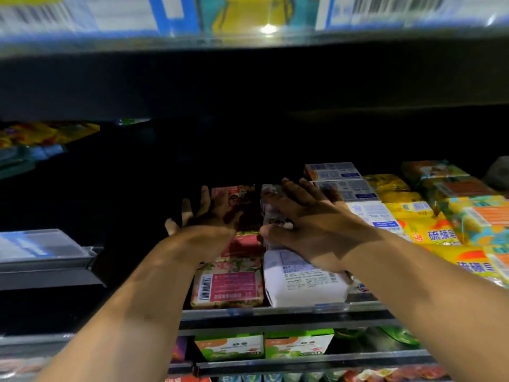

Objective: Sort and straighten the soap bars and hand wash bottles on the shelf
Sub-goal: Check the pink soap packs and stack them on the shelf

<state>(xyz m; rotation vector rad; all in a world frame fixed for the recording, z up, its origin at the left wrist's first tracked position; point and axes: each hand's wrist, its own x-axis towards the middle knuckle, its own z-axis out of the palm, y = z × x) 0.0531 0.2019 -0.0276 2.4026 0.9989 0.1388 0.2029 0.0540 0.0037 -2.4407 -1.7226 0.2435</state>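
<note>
Both hands reach in with straight fingers. The left hand's (pixel 209 219) fingers (pixel 205 197) are spread against the far left side of the pink soap row (pixel 231 285). The right hand's (pixel 314 224) fingers lie close together, flat on a dark wrapped pack (pixel 271 199) in the white soap row (pixel 303 282) just to the right, with the thumb at its near left side. Further right lie blue-white boxes (pixel 347 188) and yellow packs (pixel 429 230). All sit on the shelf (pixel 275 312), with green boxes (pixel 297 346) on the shelf below.
</note>
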